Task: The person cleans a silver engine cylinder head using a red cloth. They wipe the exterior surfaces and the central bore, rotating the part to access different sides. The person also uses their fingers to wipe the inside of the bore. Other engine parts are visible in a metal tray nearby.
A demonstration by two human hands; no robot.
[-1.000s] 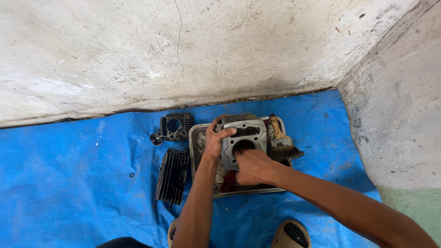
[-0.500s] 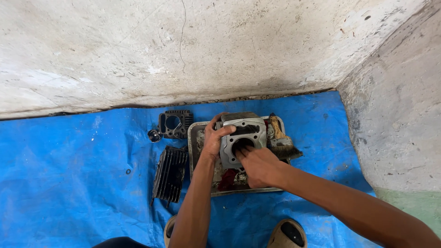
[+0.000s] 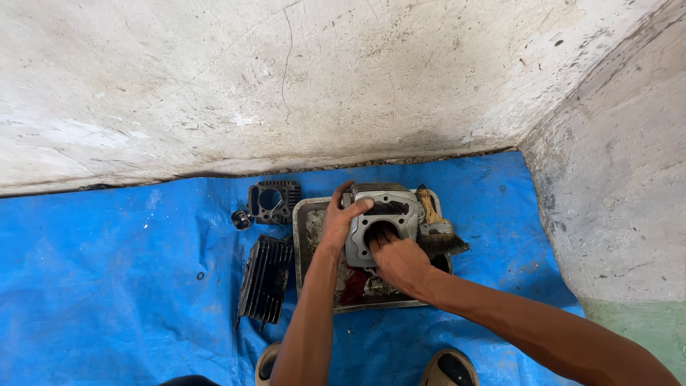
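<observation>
The right hand (image 3: 401, 263) has its fingers pushed down into the round bore of the grey engine cylinder (image 3: 382, 223), where half a second ago they lay only at the rim; whether they are clenched on anything inside cannot be told, since the bore hides the tips. That deeper reach suggests the work has moved from the top face to the inside wall. The left hand (image 3: 341, 218) has stayed put, fingers and thumb clamped over the cylinder's near-left corner to steady it. The cylinder is dull grey cast metal, finned at the sides, with a flat machined top, standing upright in a shallow metal tray (image 3: 311, 236). Just beyond the right fingers lies a worn brush (image 3: 431, 214). Left of the left fingers, on the blue tarpaulin (image 3: 114, 286), lie a black finned block (image 3: 264, 280), a dark cylinder head (image 3: 272, 201) and a small round part (image 3: 241, 219).
</observation>
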